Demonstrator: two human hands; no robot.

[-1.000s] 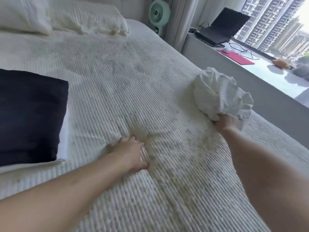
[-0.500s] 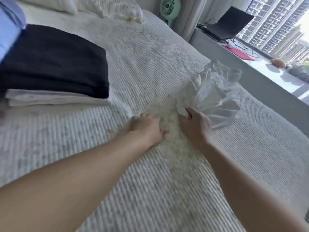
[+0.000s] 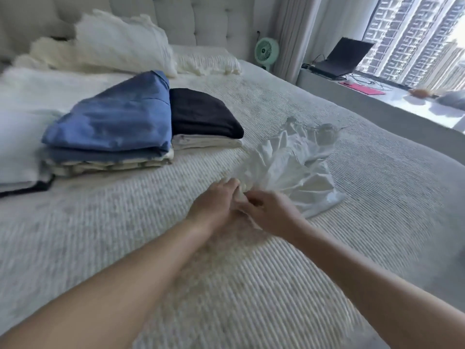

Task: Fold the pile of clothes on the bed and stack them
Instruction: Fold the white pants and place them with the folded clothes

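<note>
A crumpled white garment (image 3: 294,162) lies on the ribbed cream bedspread (image 3: 226,285) at the middle right. My right hand (image 3: 270,214) pinches its near edge. My left hand (image 3: 216,205) is beside it with its fingers on the same edge of cloth; whether it grips the cloth is blurred. To the left stand two folded stacks: a blue shirt (image 3: 113,119) on blue and pale pieces, and a black piece (image 3: 201,113) on folded white cloth (image 3: 206,142).
Pillows (image 3: 120,44) lean on the padded headboard at the back. Folded white cloth with a dark edge (image 3: 20,159) lies at the far left. Right of the bed are a green fan (image 3: 266,50) and a window ledge (image 3: 402,102) with a laptop (image 3: 344,57).
My right hand has dragged the white garment from the bed's right side toward the middle, and my left hand has come up to meet it. The view has lifted, showing the folded stacks.
</note>
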